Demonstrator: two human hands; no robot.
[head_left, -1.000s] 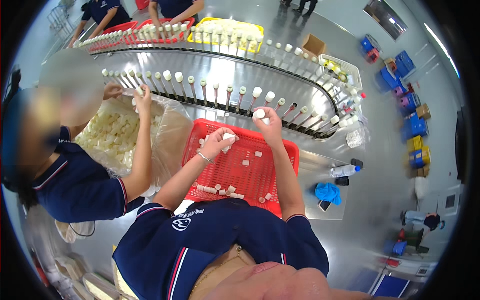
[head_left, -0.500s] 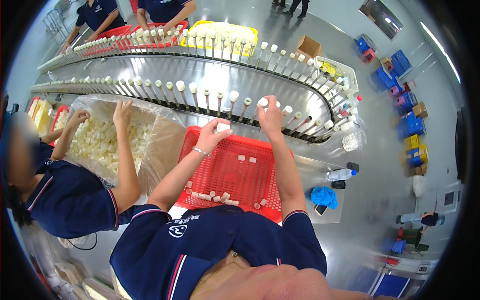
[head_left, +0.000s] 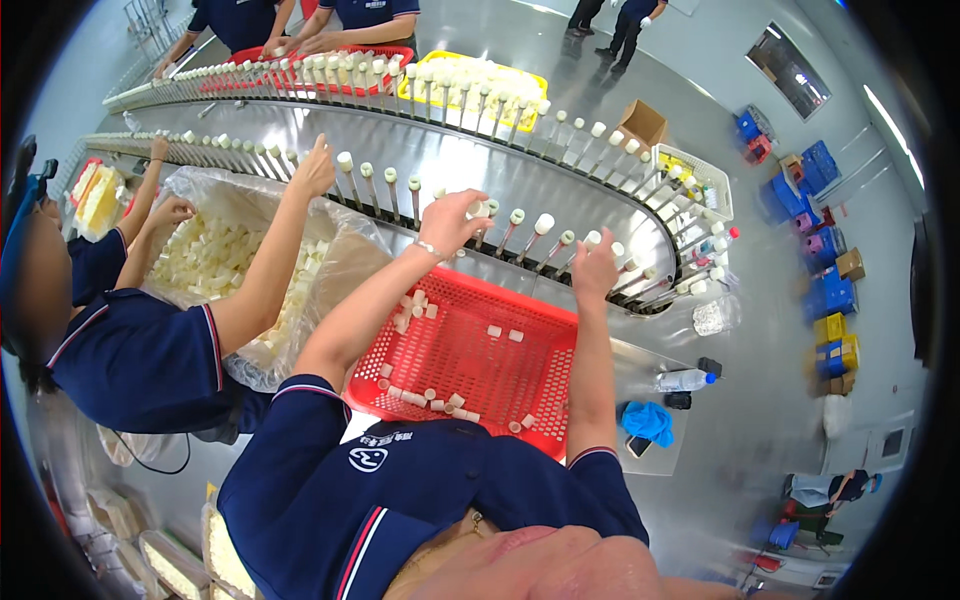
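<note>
My left hand [head_left: 450, 222] reaches over the far edge of the red basket to the near row of upright rods. Its fingers are closed round a white cap [head_left: 481, 209], and they partly hide the rod beside it. Farther right, my right hand [head_left: 596, 268] is at the same row, its fingertips pinching another white cap [head_left: 592, 240] at a rod's top. Below my arms lies the red perforated basket [head_left: 470, 345]. Short white cylindrical caps [head_left: 417, 308] are heaped in its far left corner, and several more lie along its near side.
The rod line curves round a metal table [head_left: 450, 160]. On my left a co-worker's hand [head_left: 315, 168] reaches to the rods, beside a plastic-lined box [head_left: 350, 262] of caps. A bottle [head_left: 685, 380], a blue cloth [head_left: 648, 424] and a phone [head_left: 638, 446] lie at right.
My left hand has moved from above the basket forward and right to the rods. My right hand has shifted right along the row. Caps now show in the basket's far left corner.
</note>
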